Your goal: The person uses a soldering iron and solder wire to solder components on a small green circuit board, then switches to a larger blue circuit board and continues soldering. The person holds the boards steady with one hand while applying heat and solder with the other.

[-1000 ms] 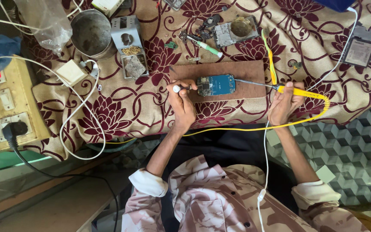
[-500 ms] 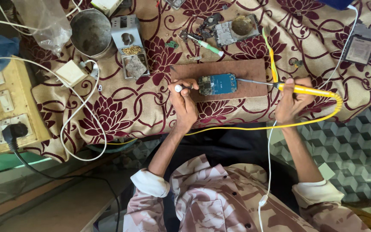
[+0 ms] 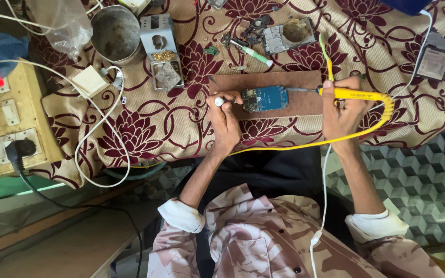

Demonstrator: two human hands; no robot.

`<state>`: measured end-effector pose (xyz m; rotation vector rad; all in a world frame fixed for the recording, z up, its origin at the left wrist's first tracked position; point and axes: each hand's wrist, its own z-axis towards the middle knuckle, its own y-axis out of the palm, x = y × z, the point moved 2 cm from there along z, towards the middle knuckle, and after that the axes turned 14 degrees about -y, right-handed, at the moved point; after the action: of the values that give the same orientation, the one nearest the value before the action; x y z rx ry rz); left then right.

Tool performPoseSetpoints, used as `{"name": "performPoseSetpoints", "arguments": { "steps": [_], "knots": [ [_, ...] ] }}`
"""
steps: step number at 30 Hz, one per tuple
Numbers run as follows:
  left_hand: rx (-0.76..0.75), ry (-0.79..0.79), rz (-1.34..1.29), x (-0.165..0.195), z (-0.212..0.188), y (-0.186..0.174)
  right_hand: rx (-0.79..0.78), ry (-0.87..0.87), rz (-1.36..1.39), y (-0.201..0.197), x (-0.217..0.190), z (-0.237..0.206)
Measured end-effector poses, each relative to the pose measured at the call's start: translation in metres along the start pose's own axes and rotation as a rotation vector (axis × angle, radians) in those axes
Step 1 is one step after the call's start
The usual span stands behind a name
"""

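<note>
Landmark: brown board (image 3: 297, 95), lying on the floral cloth (image 3: 145, 128) that covers the bench.
Circuit board: blue (image 3: 265, 98), flat on the board, near its middle, between the two hands.
Left hand: (image 3: 226, 121) at the board's left end, fingers pinched shut on a thin tool (image 3: 220, 101) with a white round end; the tip points toward the circuit board's left edge.
Right hand: (image 3: 342, 110) at the board's right end, clamped round the yellow iron (image 3: 351, 93); its metal tip reaches left to the circuit board's right edge, whether touching I cannot tell.
Cord: yellow (image 3: 305, 142), looping from the iron's back end round the right hand and running below the board.
Above the board: a green-handled screwdriver (image 3: 253, 53), a metal phone frame (image 3: 288, 35) and small dark parts.
Up and left of the board: a metal bowl (image 3: 115, 33), a grey tray (image 3: 159, 49) with gold bits and a sponge.
Far left of the board: a white adapter (image 3: 90, 82) with white cable, and a switch panel (image 3: 1, 123) with a black plug in it.
Far right of the board: a dark phone (image 3: 435, 59).
</note>
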<state>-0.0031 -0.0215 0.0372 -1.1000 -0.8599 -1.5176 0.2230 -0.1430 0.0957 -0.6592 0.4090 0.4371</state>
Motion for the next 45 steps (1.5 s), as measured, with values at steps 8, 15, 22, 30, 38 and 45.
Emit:
{"name": "performPoseSetpoints", "arguments": {
  "steps": [8,15,22,30,38,45],
  "knots": [
    [-0.002,-0.017,0.024,-0.004,0.0,0.0,0.64,0.36,0.961,0.023,0.088,-0.056],
    [0.017,0.016,0.063,-0.005,-0.002,0.0,0.638,0.486,1.061,0.011,0.121,-0.094],
    [0.015,0.014,-0.009,-0.006,0.0,0.001,0.533,0.385,0.956,0.014,0.111,-0.093],
    [0.009,0.017,0.028,-0.001,0.0,-0.001,0.57,0.367,0.885,0.019,0.109,-0.094],
    [0.012,0.036,0.037,-0.003,0.002,0.0,0.616,0.42,0.877,0.021,0.114,-0.096],
    [0.03,0.085,0.036,-0.001,0.001,0.0,0.536,0.364,0.85,0.022,0.108,-0.095]
  ]
}}
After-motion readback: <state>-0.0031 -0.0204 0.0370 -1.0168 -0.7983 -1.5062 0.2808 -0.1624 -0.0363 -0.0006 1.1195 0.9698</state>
